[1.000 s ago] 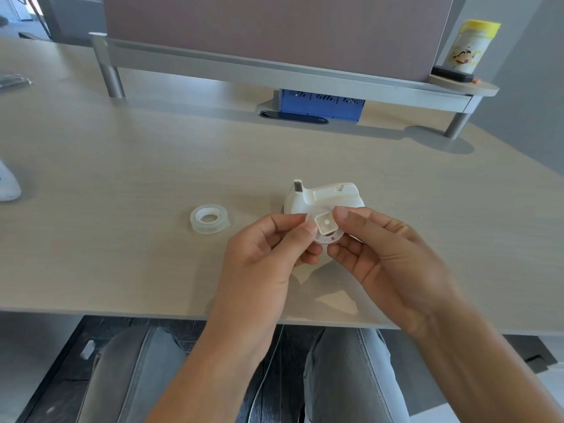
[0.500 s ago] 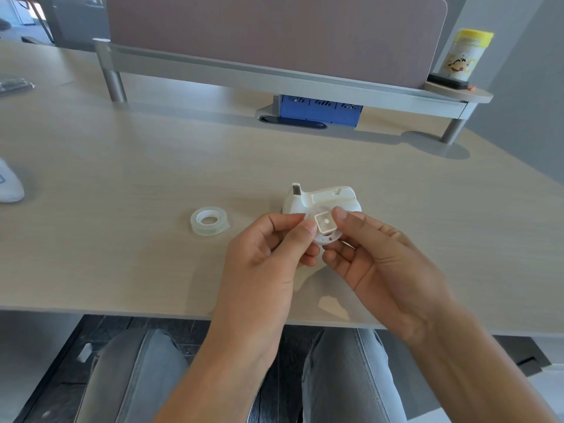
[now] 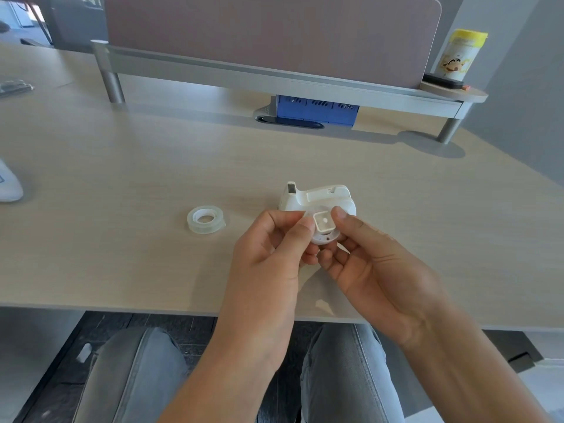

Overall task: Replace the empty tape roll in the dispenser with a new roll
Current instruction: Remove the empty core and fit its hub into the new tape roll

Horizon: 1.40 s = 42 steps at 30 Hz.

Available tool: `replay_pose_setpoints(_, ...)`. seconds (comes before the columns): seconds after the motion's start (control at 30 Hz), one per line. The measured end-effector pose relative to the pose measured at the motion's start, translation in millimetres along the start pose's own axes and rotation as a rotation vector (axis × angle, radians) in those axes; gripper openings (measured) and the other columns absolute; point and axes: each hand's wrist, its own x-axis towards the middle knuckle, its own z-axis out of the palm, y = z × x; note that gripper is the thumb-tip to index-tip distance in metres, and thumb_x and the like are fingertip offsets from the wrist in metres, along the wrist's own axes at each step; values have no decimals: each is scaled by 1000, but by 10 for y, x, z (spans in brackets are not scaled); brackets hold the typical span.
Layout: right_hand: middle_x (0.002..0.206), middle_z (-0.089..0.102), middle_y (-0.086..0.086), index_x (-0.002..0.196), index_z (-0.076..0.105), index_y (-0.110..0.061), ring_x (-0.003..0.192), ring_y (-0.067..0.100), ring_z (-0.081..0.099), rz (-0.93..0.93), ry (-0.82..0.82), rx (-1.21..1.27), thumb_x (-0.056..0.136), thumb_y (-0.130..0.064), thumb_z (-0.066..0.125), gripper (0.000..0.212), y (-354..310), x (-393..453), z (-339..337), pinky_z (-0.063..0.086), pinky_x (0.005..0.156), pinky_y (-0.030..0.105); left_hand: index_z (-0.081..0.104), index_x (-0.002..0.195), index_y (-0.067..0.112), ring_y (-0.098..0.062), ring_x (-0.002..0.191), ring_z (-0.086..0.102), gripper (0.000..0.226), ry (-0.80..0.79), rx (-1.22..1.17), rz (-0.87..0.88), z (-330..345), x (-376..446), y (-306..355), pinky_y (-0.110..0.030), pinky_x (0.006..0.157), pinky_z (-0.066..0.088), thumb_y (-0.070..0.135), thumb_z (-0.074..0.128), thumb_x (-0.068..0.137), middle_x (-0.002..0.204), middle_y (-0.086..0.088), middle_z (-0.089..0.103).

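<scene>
A white tape dispenser (image 3: 317, 198) stands on the wooden desk (image 3: 122, 178), its cutter at the left end. Just in front of it, above the desk, both hands pinch a small white round spool hub (image 3: 324, 227) with a square socket on top. My left hand (image 3: 268, 257) grips its left edge with thumb and fingers. My right hand (image 3: 375, 264) holds its right edge, fingers underneath. A clear tape roll (image 3: 205, 219) lies flat on the desk, to the left of my hands. No tape shows on the hub.
A grey raised shelf (image 3: 274, 77) runs along the back with a blue box (image 3: 317, 111) under it and a yellow-lidded canister (image 3: 462, 54) at its right end. A white object (image 3: 9, 186) sits at the left edge. My knees are below the desk's front edge.
The hands and hub have stayed nearly in place; the fingers of my right hand shifted slightly on the hub. The camera tilted a little.
</scene>
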Motion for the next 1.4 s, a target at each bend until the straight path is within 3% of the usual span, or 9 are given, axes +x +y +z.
replay_pose_setpoints(0.17,84,75,6,96,76,-4,76,16,65,-11,10,-8,80,-22,75,24,12,-8,2,58,68,22,76,82,15,-14,70,56,7,24,-7,-19,6,6,-6,-31,75,47,20,71,83,76,-5,68)
replay_pose_setpoints(0.3,85,74,8,105,72,-1,74,17,66,-34,5,-7,81,-22,75,32,26,-4,20,59,66,22,76,86,8,-12,66,54,12,31,-55,-66,12,-5,4,-23,64,49,5,68,95,75,-7,64)
replay_pose_setpoints(0.43,87,76,6,102,77,-6,77,15,65,-127,51,-95,75,-26,79,33,35,-20,34,57,69,24,75,89,5,-14,65,53,12,51,-82,-93,6,-12,54,-26,66,48,4,65,96,82,-16,60)
replay_pose_setpoints(0.63,107,81,-2,106,84,-24,84,6,69,-545,127,-680,100,-10,66,24,63,-14,-14,56,71,21,73,81,5,-17,64,54,16,113,-74,-140,-20,14,53,-28,65,49,2,65,95,79,-17,61)
replay_pose_setpoints(0.8,108,76,-5,107,80,-25,92,7,70,-583,35,-829,93,-20,76,16,90,4,-37,57,78,21,74,84,6,-18,63,58,10,145,43,-85,-86,63,58,-33,67,49,6,70,93,67,-7,68)
replay_pose_setpoints(0.97,95,78,1,100,77,-20,83,6,70,-578,144,-730,94,-15,75,8,126,82,-3,58,71,21,75,91,19,-5,56,62,4,184,454,94,-245,94,102,-24,61,52,21,77,89,64,5,73)
replay_pose_setpoints(1.13,95,76,5,107,78,-24,77,13,68,-470,206,-730,98,-19,71,13,166,196,41,56,64,21,80,92,25,-3,71,71,8,217,926,196,-404,107,156,-13,62,53,30,81,87,76,12,77)
replay_pose_setpoints(1.2,97,77,-1,111,78,-31,79,12,68,-450,218,-783,98,-22,70,17,207,231,73,57,70,27,79,99,23,-4,73,71,15,219,1048,192,-395,105,165,-19,67,54,34,78,89,80,13,76)
replay_pose_setpoints(1.4,89,73,-16,104,74,-35,85,1,66,-466,237,-953,96,-27,71,12,289,261,106,49,69,7,76,106,23,-19,87,71,22,190,1291,277,-528,63,191,-43,79,59,36,60,100,96,5,78)
